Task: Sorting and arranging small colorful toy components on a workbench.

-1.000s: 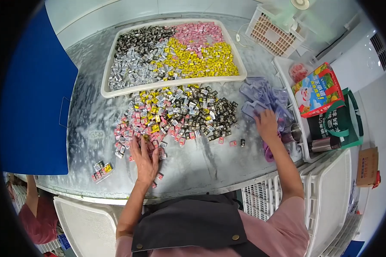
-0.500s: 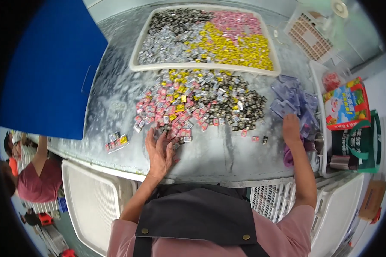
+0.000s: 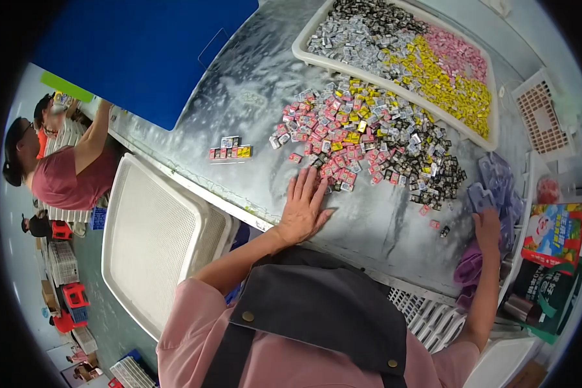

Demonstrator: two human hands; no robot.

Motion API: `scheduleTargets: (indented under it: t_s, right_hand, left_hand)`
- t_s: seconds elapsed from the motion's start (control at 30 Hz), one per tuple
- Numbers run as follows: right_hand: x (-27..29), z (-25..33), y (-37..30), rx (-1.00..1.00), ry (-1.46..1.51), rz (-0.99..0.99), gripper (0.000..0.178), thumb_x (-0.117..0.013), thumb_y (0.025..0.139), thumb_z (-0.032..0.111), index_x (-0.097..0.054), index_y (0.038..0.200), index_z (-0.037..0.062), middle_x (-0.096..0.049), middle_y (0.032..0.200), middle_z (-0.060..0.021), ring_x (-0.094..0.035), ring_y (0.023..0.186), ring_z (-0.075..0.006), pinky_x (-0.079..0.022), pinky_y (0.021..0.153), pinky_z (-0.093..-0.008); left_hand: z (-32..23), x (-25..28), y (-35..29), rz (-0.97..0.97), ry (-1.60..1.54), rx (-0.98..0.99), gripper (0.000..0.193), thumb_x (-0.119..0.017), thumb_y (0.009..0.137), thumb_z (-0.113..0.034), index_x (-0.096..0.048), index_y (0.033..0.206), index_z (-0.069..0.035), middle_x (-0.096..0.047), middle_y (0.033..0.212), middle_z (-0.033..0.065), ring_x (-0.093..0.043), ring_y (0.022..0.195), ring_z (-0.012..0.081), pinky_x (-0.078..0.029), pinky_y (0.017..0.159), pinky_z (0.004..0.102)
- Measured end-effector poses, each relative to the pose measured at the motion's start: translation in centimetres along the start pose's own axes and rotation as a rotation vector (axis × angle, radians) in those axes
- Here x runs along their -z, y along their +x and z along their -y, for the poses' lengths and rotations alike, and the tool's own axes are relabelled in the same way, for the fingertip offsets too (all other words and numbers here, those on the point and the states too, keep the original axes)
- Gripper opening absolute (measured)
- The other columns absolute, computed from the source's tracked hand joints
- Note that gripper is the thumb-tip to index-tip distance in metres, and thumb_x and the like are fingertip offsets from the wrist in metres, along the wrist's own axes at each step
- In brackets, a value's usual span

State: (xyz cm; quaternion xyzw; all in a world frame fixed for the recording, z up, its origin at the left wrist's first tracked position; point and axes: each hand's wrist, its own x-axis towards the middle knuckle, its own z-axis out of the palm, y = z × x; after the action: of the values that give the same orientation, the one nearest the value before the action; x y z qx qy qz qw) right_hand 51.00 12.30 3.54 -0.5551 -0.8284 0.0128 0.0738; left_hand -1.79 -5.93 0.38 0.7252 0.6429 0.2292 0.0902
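We log pile of sm. coloured pkts point(image 3: 362, 139) at ctr of frame, on bench point(image 3: 255, 68). L hand point(image 3: 302, 210) just below pile: fingers outstretched, released. R hand point(image 3: 488, 231), rt of frame, at violet plastic pcs point(image 3: 501, 184); we can't tell if fingers grasp. White tray point(image 3: 343, 70) upper rt.

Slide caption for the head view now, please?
Left hand at the near edge of a mixed pile of small blocks, right hand at purple plastic pieces, white tray beyond.

Pink short-sleeved shirt point(image 3: 304, 362), dark grey apron point(image 3: 323, 310), brass-coloured snaps point(image 3: 247, 316).
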Motion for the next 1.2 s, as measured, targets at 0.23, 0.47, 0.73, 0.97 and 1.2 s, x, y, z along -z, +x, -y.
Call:
scheduleTargets:
  t_s: [0.23,0.47,0.73,0.97,1.2]
  right_hand:
    - [2.1,0.5,3.2,0.048,0.181,0.151,0.033,-0.085,0.073,0.021,-0.062,0.079,-0.0017,-0.060,0.073,-0.0149,-0.059,0.068,-0.0331,-0.046,0.064,-0.0415]
    - [3.2,-0.5,3.3,-0.196,0.384,0.261,0.023,-0.082,0.075,0.015,-0.067,0.080,-0.0020,-0.065,0.075,-0.0175,-0.063,0.067,-0.0298,-0.049,0.064,-0.0389]
    - [-0.2,1.5,1.1,-0.093,-0.104,-0.089,0.013,-0.057,0.087,0.003,-0.064,0.098,0.0039,-0.062,0.103,-0.0178,-0.060,0.101,-0.0386,-0.050,0.082,-0.0431]
    - [2.3,7.4,1.8,-0.022,-0.217,-0.335,0.016,-0.057,0.081,-0.001,-0.061,0.096,0.0032,-0.057,0.095,-0.0179,-0.056,0.092,-0.0376,-0.047,0.081,-0.0474]
    - [-1.5,28.5,-1.3,0.504,0.303,-0.124,0.016,-0.062,0.075,0.003,-0.061,0.090,0.0041,-0.056,0.089,-0.0141,-0.055,0.089,-0.0329,-0.047,0.079,-0.0437]
  left_hand:
    - [1.6,-0.2,0.8,0.030,0.115,-0.015,0.075,-0.069,0.087,-0.030,-0.038,0.150,-0.003,-0.024,0.158,0.0279,-0.022,0.145,0.0490,-0.019,0.117,0.0608]
    - [1.8,-0.6,1.2,0.047,0.128,-0.032,0.068,-0.064,0.090,-0.032,-0.041,0.148,-0.003,-0.021,0.160,0.0265,-0.020,0.147,0.0480,-0.018,0.117,0.0625]
    - [2.0,-0.2,2.8,0.033,0.148,-0.039,0.061,-0.061,0.093,-0.028,-0.043,0.148,-0.009,-0.025,0.158,0.0247,-0.019,0.147,0.0468,-0.014,0.119,0.0608]
    - [4.4,0.5,4.0,-0.030,0.225,-0.027,0.053,-0.058,0.096,-0.029,-0.048,0.145,-0.012,-0.028,0.157,0.0230,-0.021,0.147,0.0466,-0.017,0.117,0.0638]
    - [-1.0,2.4,2.0,-0.086,-0.064,-0.241,0.056,-0.066,0.090,-0.020,-0.049,0.139,-0.001,-0.044,0.142,0.0223,-0.040,0.134,0.0434,-0.025,0.116,0.0600]
